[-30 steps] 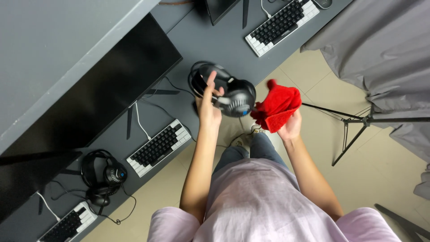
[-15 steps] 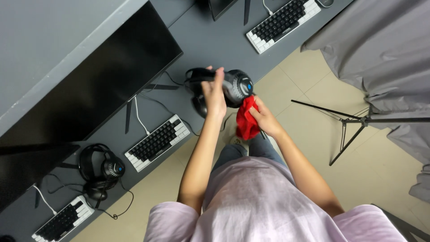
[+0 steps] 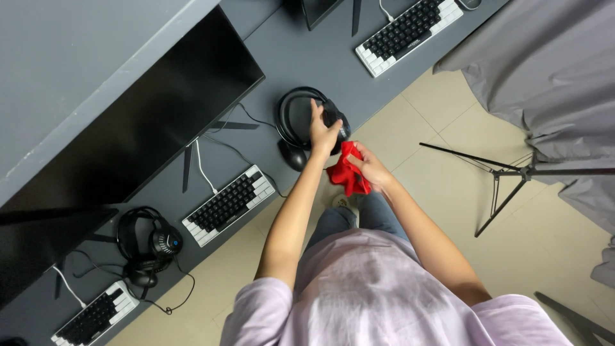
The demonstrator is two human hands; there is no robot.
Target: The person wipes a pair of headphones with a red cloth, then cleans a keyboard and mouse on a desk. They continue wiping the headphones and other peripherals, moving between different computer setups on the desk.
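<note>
Headphones (image 3: 306,122), black and over-ear, are held at the front edge of the grey worktop (image 3: 282,51), and everything else is placed from them. Well to their left, a second pair of headphones (image 3: 148,247) lies untouched on the worktop beside a black-and-white keyboard (image 3: 229,205), with a dark monitor (image 3: 147,122) behind. At the headphones themselves, the left hand (image 3: 322,131) is closed over one ear cup, fingers wrapped around it, so the pair is steadied with its band resting on the worktop. Just to the right and slightly nearer the body, a red cloth (image 3: 346,173) is bunched in the right hand (image 3: 370,170), whose fingers are pinched around it; the cloth is brought up against the lower side of the gripped ear cup. Wiping of this pair is judged to be under way rather than finished, since the cloth is pressed to one cup only and the other cup is not touched. Further right, a tripod (image 3: 506,176) stands on the floor.
</note>
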